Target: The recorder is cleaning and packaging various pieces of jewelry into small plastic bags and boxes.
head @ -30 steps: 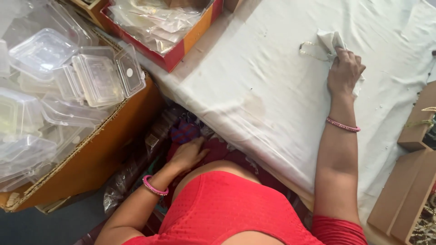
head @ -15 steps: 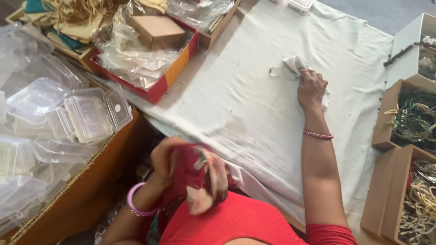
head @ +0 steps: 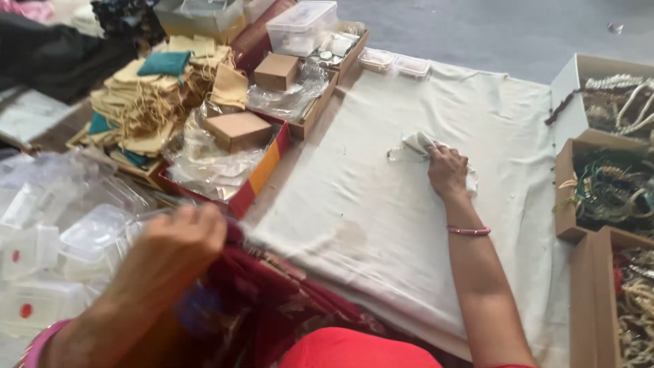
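Note:
My right hand rests on the cream cloth-covered table, fingers closed on a small white crumpled cloth beside a clear plastic piece. My left hand, blurred and raised near the table's left edge, grips a dark red patterned fabric that hangs over my lap. A pink bangle circles each wrist.
Clear plastic boxes pile at the left. Red trays hold small brown cardboard boxes and plastic bags. Beige cloth pouches heap behind them. Cardboard boxes of beads and jewellery line the right edge.
My left hand has lifted the red fabric from my lap up toward the table's left edge. The view has tilted up. My right hand stays on the white cloth.

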